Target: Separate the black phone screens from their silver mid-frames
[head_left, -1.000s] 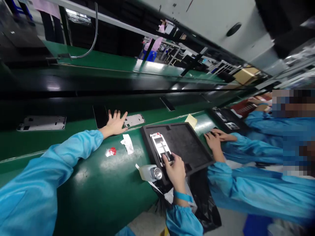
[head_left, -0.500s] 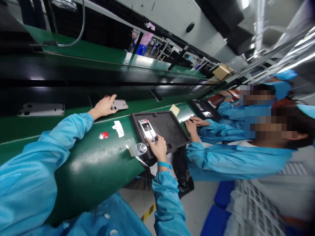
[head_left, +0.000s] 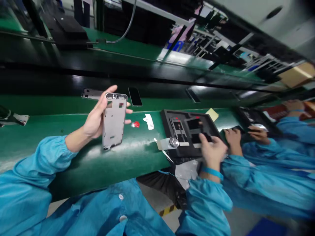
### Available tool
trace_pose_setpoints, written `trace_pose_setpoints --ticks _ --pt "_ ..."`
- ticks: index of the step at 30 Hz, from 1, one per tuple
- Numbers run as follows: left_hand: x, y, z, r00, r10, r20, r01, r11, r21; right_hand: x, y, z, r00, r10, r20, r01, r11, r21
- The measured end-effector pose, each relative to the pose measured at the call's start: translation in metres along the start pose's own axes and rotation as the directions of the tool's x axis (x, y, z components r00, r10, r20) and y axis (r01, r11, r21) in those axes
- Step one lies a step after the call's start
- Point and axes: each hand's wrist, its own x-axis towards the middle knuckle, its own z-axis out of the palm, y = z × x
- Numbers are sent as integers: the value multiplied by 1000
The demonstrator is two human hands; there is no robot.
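Observation:
My left hand (head_left: 94,119) grips a silver phone frame (head_left: 114,121) by its edges, upright above the green work surface, its flat inner side towards me. Over the black foam tray (head_left: 216,126) hovers my right hand (head_left: 213,150), smeared by motion; whether its fingers touch or hold anything is unclear. Just beyond its fingers, a dark phone part (head_left: 194,124) lies in the tray. Another phone assembly (head_left: 179,129), with red marks, lies in the tray's left side. A small clear container with a round metal top (head_left: 173,142) stands by the tray's near left corner.
On the green bench (head_left: 137,155) lie a white paper scrap (head_left: 149,121), a red piece (head_left: 136,124) and a yellow note (head_left: 212,114). Behind are another frame (head_left: 91,94) and dark phones (head_left: 135,96). At right, a co-worker's hand (head_left: 233,137) is close to the tray.
My left hand has lifted a phone frame off the back strip and brought it nearer. My right hand has moved rightward over the tray, where a second phone part now shows. The view has turned.

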Motion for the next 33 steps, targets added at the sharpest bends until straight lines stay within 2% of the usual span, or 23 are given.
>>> trace_pose_setpoints --ticks 2,4,5,6,8,11,13,15,18,20,22,24,26,28,30,33 --pt "-15 7 7 990 -124 60 131 982 -135 -6 -21 -21 996 21 -91 -9 992 130" --pt "-26 8 12 977 -175 121 199 952 -233 -30 -53 -31 991 33 -129 7 955 296" --pt "-30 7 12 970 -184 158 221 939 -264 -48 -73 -30 991 39 -127 18 908 418" --pt "-33 4 11 960 -198 201 249 927 -279 -69 -94 -25 998 35 -61 1 858 514" --pt "-37 -5 8 919 -248 305 332 905 -265 -113 -137 -5 998 1 59 -37 800 599" --pt "-39 -20 1 819 -331 468 459 868 -190 -165 -184 33 987 -36 156 -80 735 674" --pt "-38 -26 -1 784 -336 521 482 859 -171 -181 -201 47 966 -88 245 -125 667 734" --pt "-38 -28 -2 791 -333 514 464 873 -150 -181 -207 49 942 -163 294 -137 613 779" --pt "-40 -26 -1 845 -323 426 371 928 -33 -161 -208 34 928 -271 256 -65 560 826" --pt "-41 -26 0 875 -287 391 268 958 102 -145 -211 21 890 -377 257 -24 524 852" --pt "-41 -27 -1 890 -224 397 124 957 261 -136 -218 11 832 -475 286 -17 494 869" --pt "-40 -31 -2 895 -122 428 -68 913 402 -133 -226 8 802 -519 294 -19 471 882" --pt "-39 -34 -5 876 5 482 -276 825 493 -135 -234 9 814 -513 274 -23 443 896" --pt "-38 -37 -9 835 78 545 -420 731 538 -140 -240 12 848 -474 239 -25 414 910" --pt "-38 -38 -12 814 72 576 -466 672 575 -143 -242 14 880 -428 206 -22 397 918" --pt "-41 -40 -15 825 3 565 -442 627 642 -146 -242 15 907 -386 168 0 397 918"
